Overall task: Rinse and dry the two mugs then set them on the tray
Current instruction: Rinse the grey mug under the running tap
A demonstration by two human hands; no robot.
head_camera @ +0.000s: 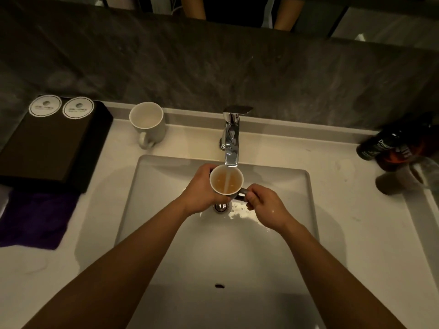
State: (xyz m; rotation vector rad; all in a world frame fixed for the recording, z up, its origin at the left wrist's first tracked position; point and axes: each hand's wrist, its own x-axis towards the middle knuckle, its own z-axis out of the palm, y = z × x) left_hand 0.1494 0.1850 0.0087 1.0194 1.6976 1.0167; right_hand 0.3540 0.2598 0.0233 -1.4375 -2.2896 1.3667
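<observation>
I hold a white mug [226, 179] upright over the sink [166, 245], right under the chrome faucet [231, 136]. A thin stream of water falls into it, and brownish water stands inside. My left hand [202, 189] wraps around the mug's body. My right hand [262, 205] pinches its handle from the right. A second white mug [147, 123] stands upright on the counter behind the sink's left corner, handle toward me. The black tray [47, 148] sits at the far left with two round paper coasters [62, 108] on it.
A purple cloth [35, 219] lies on the counter in front of the tray. Dark bottles [394, 146] lean at the right edge of the counter. The drain [221, 207] shows below the mug. A dark stone wall rises behind the counter.
</observation>
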